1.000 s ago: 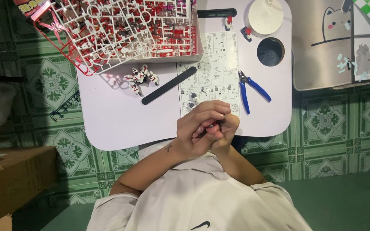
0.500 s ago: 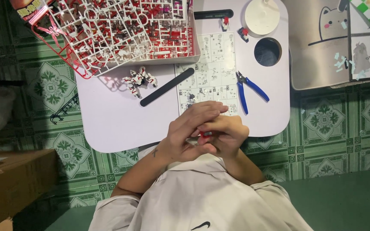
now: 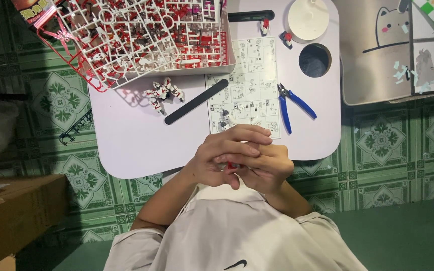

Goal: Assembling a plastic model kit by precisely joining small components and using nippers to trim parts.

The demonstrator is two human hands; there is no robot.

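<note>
Red model part (image 3: 233,165), small and mostly hidden, pinched between both hands above the near edge of the white lap table (image 3: 126,145). Left hand (image 3: 224,155) lies over the right hand (image 3: 267,168), fingers of both curled together around the part. Along the table's far edge, toward the left corner: one shallow box (image 3: 227,60) heaped with red and white parts frames (image 3: 141,35), too tangled to count. Beside the box's near side, one small assembled figure piece (image 3: 163,93) in white and red, then one black sanding stick (image 3: 196,102) lying diagonally. At mid-table, one printed instruction sheet (image 3: 249,75); just right of it, one pair of blue-handled nippers (image 3: 292,103). Far right corner: one round white lid (image 3: 308,19), one round cup hole (image 3: 315,60), two small red-and-dark pieces (image 3: 286,38). Left of the table, on the green tiled floor (image 3: 403,145), one brown cardboard box (image 3: 16,211).
</note>
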